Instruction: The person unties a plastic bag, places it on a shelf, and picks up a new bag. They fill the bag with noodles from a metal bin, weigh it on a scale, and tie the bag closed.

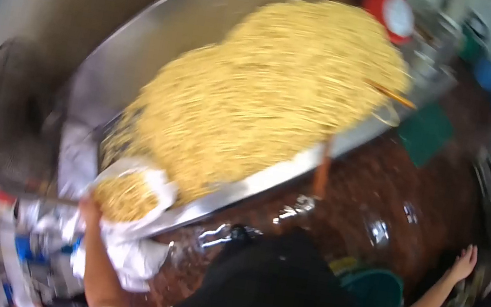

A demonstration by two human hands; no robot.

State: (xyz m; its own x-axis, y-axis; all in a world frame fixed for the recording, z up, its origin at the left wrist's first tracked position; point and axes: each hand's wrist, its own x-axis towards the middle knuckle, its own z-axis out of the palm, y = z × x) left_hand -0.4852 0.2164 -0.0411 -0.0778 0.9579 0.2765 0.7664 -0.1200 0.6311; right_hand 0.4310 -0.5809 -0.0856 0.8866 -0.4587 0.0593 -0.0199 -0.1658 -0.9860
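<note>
A broad heap of yellow noodles lies on a large metal table with a raised rim. At the table's near left corner, a white plastic bag holds more of these yellow strands. My left hand is at the left edge of this bag and appears closed on it; its fingertips are blurred. Out to the right, away from the table, my right hand hangs over the floor with nothing in it, its fingers extended. A thin wooden stick rests across the right side of the heap.
A red scale with a round white dial stands at the far end. Reddish-brown wet floor lies alongside the table. Beside my body is a green bucket. A dark mesh-covered fan-like object stands at the left, and white bags lie below.
</note>
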